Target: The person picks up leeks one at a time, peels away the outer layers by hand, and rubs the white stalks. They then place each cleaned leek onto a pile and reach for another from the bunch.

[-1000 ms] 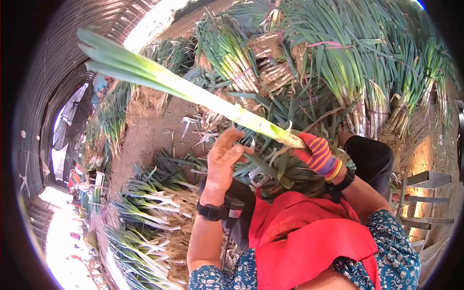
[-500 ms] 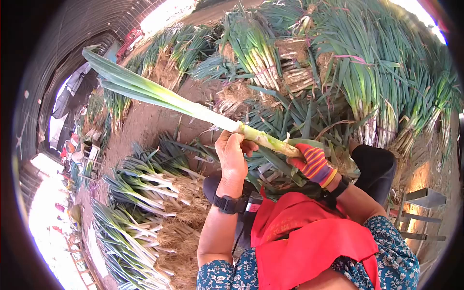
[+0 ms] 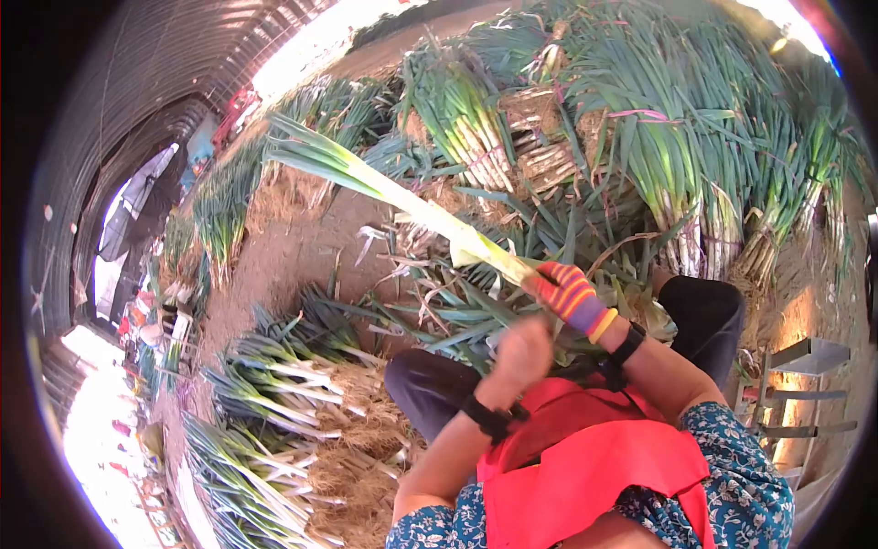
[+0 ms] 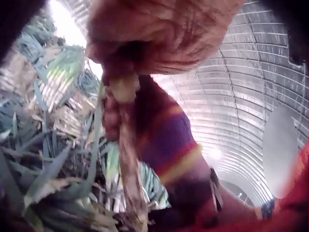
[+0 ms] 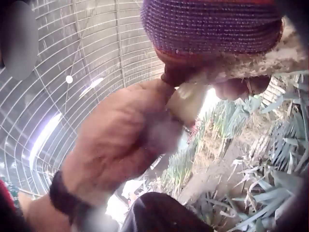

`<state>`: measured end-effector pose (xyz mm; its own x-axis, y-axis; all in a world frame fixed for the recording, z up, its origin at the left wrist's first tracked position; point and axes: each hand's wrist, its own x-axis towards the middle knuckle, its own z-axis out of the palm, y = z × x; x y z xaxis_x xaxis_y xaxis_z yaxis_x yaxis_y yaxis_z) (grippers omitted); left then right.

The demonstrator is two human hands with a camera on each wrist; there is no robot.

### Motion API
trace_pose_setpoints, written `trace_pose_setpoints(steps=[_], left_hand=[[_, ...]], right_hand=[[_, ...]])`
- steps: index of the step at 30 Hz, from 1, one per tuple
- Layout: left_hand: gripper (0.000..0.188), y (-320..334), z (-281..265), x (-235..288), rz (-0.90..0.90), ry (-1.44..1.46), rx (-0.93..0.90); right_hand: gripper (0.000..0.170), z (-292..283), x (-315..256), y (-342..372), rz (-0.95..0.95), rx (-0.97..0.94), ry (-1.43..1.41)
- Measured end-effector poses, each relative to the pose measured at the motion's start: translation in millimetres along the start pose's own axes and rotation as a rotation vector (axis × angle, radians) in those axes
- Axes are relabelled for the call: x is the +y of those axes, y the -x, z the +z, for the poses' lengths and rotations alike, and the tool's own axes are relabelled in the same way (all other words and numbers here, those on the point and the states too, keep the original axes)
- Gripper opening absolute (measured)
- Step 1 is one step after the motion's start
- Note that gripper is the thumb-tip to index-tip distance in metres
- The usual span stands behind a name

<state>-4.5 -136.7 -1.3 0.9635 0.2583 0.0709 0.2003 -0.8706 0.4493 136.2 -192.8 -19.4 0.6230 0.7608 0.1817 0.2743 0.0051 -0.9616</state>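
Observation:
My right hand (image 3: 572, 297), in a striped red, yellow and purple glove, grips a long leek (image 3: 412, 203) near its root end. The leek slants up to the left, with green leaves at the far end and a loose pale flap (image 3: 468, 247) of outer layer along its white shaft. Below the glove, my bare left hand (image 3: 523, 352) is blurred over the lap. In the left wrist view, the left hand (image 4: 164, 34) overlaps the pale shaft (image 4: 124, 88) above the brownish stalk (image 4: 133, 183). Its fingertips are hidden, and I cannot tell whether they pinch the outer layer.
A pile of leeks with roots (image 3: 352, 412) lies at the lower left. Tied bundles (image 3: 677, 174) stand at the back and right. Loose leaves (image 3: 457, 320) cover the ground before the knees. A metal stand (image 3: 809, 357) is on the right.
My left hand closed on the leek's shaft half a second ago, then moved down and right toward the lap. A pale flap now stands out on the shaft. The right hand keeps its grip.

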Motion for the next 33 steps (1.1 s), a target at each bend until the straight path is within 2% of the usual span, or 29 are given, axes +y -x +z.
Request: trace_pose_setpoints(steps=[1, 2, 3, 5, 6, 7, 8, 9, 10, 11, 12, 14, 15, 16, 17, 18, 21, 22, 24, 26, 27, 28, 30, 31, 32, 33], left_hand=[[0.020, 7, 26, 13, 0.081, 0.214, -0.076], [0.025, 9, 33, 27, 0.157, 0.428, -0.153], [0.025, 5, 31, 24, 0.168, 0.421, -0.159], [0.040, 2, 12, 19, 0.051, 0.567, -0.089], [0.053, -3, -23, 18, -0.112, 0.580, -0.112], [0.050, -13, -40, -1, -0.153, 0.609, -0.013], [0.042, -14, -58, -10, -0.356, 0.936, 0.157], [0.033, -18, -77, -18, -0.344, 1.005, 0.330], [0.027, -21, -91, -40, -0.313, 1.004, 0.366], [0.025, -25, -109, -35, -0.362, 1.035, 0.471], [0.025, -30, -114, -44, -0.319, 1.176, 0.503], [0.022, -37, -123, -49, -0.320, 1.410, 0.576], [0.022, -39, -122, -50, -0.327, 1.411, 0.574], [0.018, -40, -120, -51, -0.271, 1.400, 0.659], [0.015, -39, -117, -52, -0.216, 1.387, 0.744], [0.015, -37, -113, -55, -0.224, 1.390, 0.745], [0.007, -28, -97, -55, -0.272, 1.271, 0.671], [0.007, -25, -92, -51, -0.252, 1.067, 0.596], [0.009, -17, -77, -24, -0.353, 0.773, 0.448], [0.011, -14, -59, -21, -0.133, 0.418, 0.486], [0.011, -7, -57, -15, -0.126, 0.381, 0.378], [0.011, -6, -50, -15, -0.119, 0.387, 0.370], [0.012, -1, -23, -20, 0.104, 0.314, 0.182], [0.012, 3, -1, -23, 0.148, 0.385, -0.038], [0.013, 7, 16, -22, 0.191, 0.449, -0.259], [0.013, 9, 18, -13, 0.192, 0.441, -0.265]], right_hand=[[0.029, -4, -6, -7, 0.169, -0.062, -0.253], [0.029, -9, -10, -9, 0.166, -0.050, -0.255], [0.028, -13, -15, -11, 0.187, -0.091, -0.306], [0.027, -20, -17, -9, 0.185, -0.132, -0.362], [0.027, -24, -14, -5, 0.189, -0.141, -0.353], [0.028, -30, -9, -1, 0.138, -0.106, -0.284], [0.028, -33, -4, 3, 0.085, -0.069, -0.220], [0.030, -38, -8, 10, 0.138, -0.072, -0.190], [0.030, -39, -7, 16, 0.144, -0.078, -0.194], [0.031, -40, -4, 22, 0.046, -0.061, -0.065], [0.033, -38, -2, 28, -0.054, -0.044, 0.065], [0.036, -30, 2, 37, -0.064, -0.049, 0.061], [0.036, -26, 0, 41, -0.095, -0.038, 0.116], [0.037, -22, -1, 44, -0.124, -0.027, 0.170], [0.037, -19, -3, 46, -0.052, -0.047, 0.090], [0.037, -18, -3, 47, -0.046, -0.052, 0.091], [0.036, -17, -3, 44, 0.011, -0.087, 0.032], [0.036, -16, -7, 41, 0.045, -0.091, -0.033], [0.035, -17, -5, 36, 0.079, -0.087, -0.101], [0.033, -19, 2, 30, 0.192, -0.132, -0.261], [0.032, -20, 2, 30, 0.210, -0.116, -0.284], [0.032, -21, 0, 29, 0.214, -0.105, -0.282], [0.031, -18, -15, 25, 0.208, -0.154, -0.333], [0.031, -7, -14, 20, 0.116, -0.092, -0.319], [0.031, -3, -17, 12, 0.115, -0.089, -0.325], [0.031, -1, -21, 2, 0.068, -0.120, -0.246]])
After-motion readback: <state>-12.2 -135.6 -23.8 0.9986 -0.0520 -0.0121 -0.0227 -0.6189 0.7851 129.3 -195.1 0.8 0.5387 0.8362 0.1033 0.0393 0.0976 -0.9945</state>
